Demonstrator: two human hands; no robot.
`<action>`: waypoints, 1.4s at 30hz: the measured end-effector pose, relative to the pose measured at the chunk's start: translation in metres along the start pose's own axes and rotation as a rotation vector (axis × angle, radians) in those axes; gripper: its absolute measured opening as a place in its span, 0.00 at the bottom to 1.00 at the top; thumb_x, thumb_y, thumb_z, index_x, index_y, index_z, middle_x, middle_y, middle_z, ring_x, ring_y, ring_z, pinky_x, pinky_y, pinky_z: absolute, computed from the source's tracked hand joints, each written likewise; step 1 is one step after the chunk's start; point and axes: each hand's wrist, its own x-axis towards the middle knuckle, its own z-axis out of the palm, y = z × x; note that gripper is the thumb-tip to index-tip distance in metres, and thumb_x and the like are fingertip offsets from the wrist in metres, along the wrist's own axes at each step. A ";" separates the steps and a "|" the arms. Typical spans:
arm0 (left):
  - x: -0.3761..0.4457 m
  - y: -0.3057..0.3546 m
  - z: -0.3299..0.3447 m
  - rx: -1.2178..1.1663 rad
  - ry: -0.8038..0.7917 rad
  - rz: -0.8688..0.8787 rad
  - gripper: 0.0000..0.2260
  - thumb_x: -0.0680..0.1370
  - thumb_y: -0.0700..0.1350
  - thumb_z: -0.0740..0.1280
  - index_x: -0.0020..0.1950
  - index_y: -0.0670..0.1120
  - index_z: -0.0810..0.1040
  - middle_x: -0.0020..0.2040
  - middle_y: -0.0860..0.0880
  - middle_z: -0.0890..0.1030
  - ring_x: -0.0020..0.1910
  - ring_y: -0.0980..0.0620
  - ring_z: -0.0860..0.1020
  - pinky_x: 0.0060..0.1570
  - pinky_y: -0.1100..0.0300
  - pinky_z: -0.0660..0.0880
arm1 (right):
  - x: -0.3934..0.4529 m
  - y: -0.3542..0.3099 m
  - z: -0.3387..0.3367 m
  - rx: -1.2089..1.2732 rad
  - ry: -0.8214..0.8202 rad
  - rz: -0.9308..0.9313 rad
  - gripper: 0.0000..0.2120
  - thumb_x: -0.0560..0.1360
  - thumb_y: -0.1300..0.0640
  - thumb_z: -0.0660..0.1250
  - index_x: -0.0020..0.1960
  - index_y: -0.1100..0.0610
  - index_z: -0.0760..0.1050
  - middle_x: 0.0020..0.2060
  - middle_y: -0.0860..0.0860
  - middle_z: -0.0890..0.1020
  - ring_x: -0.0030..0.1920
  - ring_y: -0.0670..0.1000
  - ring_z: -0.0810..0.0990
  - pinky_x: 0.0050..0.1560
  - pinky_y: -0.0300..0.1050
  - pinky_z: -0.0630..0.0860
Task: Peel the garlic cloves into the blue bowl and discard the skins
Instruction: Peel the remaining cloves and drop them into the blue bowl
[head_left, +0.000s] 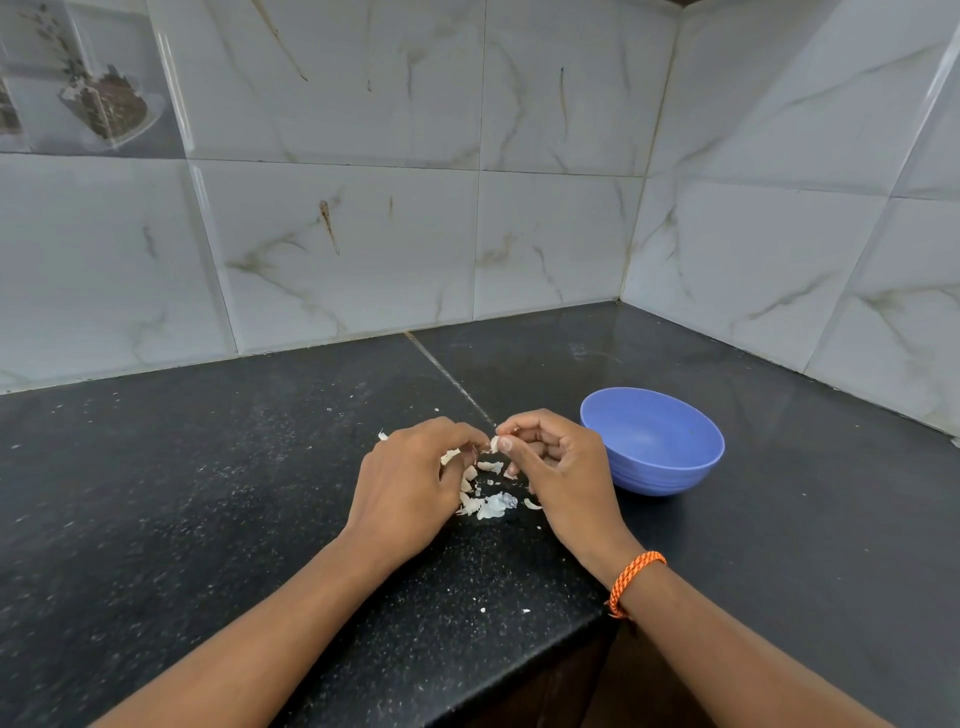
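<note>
My left hand (410, 483) and my right hand (556, 462) meet fingertip to fingertip above the black counter, both pinching one small pale garlic clove (494, 443). Under and between the hands lies a loose pile of garlic cloves and papery skins (485, 501). The blue bowl (660, 441) stands just to the right of my right hand; the part of its inside that I can see holds nothing.
The black speckled countertop (208, 493) runs into a tiled corner; marble-look wall tiles (337, 234) rise behind and on the right. The counter's front edge (519, 670) cuts in below my right wrist, which wears an orange thread band (631, 579).
</note>
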 end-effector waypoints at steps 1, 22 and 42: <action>0.000 -0.001 0.000 0.006 -0.008 0.004 0.11 0.82 0.47 0.72 0.59 0.64 0.84 0.50 0.66 0.84 0.40 0.68 0.76 0.45 0.58 0.75 | 0.000 0.000 -0.001 -0.002 0.004 -0.001 0.04 0.80 0.63 0.75 0.52 0.56 0.86 0.43 0.48 0.88 0.39 0.45 0.85 0.42 0.35 0.79; -0.001 0.002 -0.001 -0.164 0.053 -0.006 0.02 0.78 0.55 0.78 0.47 0.61 0.86 0.41 0.72 0.82 0.34 0.59 0.82 0.38 0.58 0.76 | -0.001 0.000 -0.001 -0.026 -0.033 0.035 0.02 0.80 0.62 0.74 0.51 0.56 0.85 0.40 0.51 0.88 0.37 0.48 0.85 0.37 0.34 0.77; 0.000 0.000 0.000 -0.231 0.040 0.011 0.09 0.80 0.44 0.74 0.51 0.59 0.87 0.44 0.67 0.86 0.34 0.58 0.84 0.42 0.48 0.83 | -0.003 0.004 0.004 -0.241 -0.032 -0.127 0.10 0.79 0.60 0.75 0.59 0.51 0.86 0.48 0.42 0.86 0.49 0.48 0.85 0.47 0.34 0.79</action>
